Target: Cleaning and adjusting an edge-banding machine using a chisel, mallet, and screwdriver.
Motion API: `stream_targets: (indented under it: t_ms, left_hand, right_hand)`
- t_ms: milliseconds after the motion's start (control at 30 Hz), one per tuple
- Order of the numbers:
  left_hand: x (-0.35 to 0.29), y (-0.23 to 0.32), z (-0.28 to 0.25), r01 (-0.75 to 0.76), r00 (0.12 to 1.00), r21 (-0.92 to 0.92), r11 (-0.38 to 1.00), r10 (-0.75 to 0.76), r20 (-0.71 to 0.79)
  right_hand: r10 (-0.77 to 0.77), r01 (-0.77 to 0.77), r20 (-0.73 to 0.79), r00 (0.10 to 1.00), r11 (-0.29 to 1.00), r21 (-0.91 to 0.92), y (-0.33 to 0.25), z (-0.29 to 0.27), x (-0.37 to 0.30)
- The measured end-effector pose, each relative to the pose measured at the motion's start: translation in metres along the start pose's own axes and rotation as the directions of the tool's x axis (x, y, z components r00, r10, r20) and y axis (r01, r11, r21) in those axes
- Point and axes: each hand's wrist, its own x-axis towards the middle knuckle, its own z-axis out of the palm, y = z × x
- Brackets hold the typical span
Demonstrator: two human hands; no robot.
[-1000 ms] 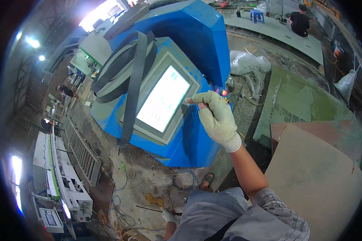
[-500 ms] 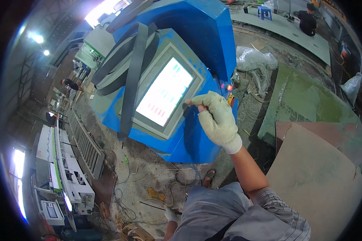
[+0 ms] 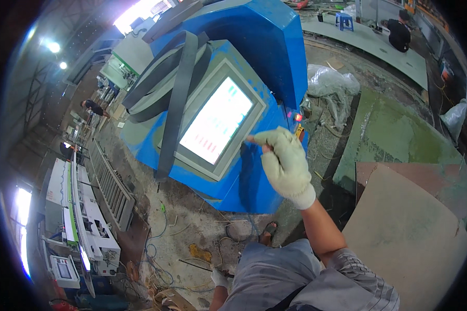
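Note:
A blue machine console (image 3: 254,176) stands in front of me, its lit touchscreen (image 3: 218,122) set in a grey frame. My right hand (image 3: 285,163), in a pale knitted glove with bare fingertips showing, hovers by the screen's lower right edge. Its index finger points toward the frame and the other fingers are curled, with nothing visible in them. Whether the fingertip touches the frame, I cannot tell. Low beside my leg, my left hand (image 3: 219,279), also gloved, is closed round a thin dark rod (image 3: 194,265); its fingers are mostly hidden.
Dark flat straps (image 3: 177,103) drape over the console's left side. A red-lit button (image 3: 298,117) sits at its right edge. Cables (image 3: 153,259) lie on the floor. Large sheets (image 3: 410,223) are at right, a white machine (image 3: 93,228) at left. A person (image 3: 399,33) sits far right.
My right hand has shifted slightly down and away from the screen's frame, its index finger still pointing. The whole view has moved a little; my left hand stays low with the rod.

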Motion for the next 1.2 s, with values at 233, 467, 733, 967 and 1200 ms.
stream_targets:
  t_ms: [233,467,733,967,1200]
  left_hand:
    - [-0.007,-0.006,0.003,-0.008,0.999,0.101,0.995,0.003,0.052]
    - [-0.018,0.001,0.005,-0.244,0.959,0.345,0.906,0.172,0.225]
    - [-0.017,0.005,0.012,0.096,0.992,0.078,0.992,-0.102,0.077]
    - [-0.025,0.008,0.021,-0.280,0.955,0.394,0.876,0.213,0.206]
    - [0.021,0.052,0.022,-0.413,0.843,0.462,0.785,0.522,-0.133]
  right_hand:
    - [0.054,-0.058,0.035,0.998,0.992,0.115,-0.009,0.000,-0.011]
    - [0.091,-0.099,0.061,0.994,0.984,0.148,-0.002,0.001,-0.020]
    - [0.122,-0.131,0.078,0.990,0.982,0.134,0.001,-0.010,-0.024]
    - [0.122,-0.126,0.034,0.992,0.975,0.185,-0.003,-0.015,-0.021]
    - [-0.165,-0.276,0.569,0.806,0.745,0.607,-0.051,0.032,-0.048]
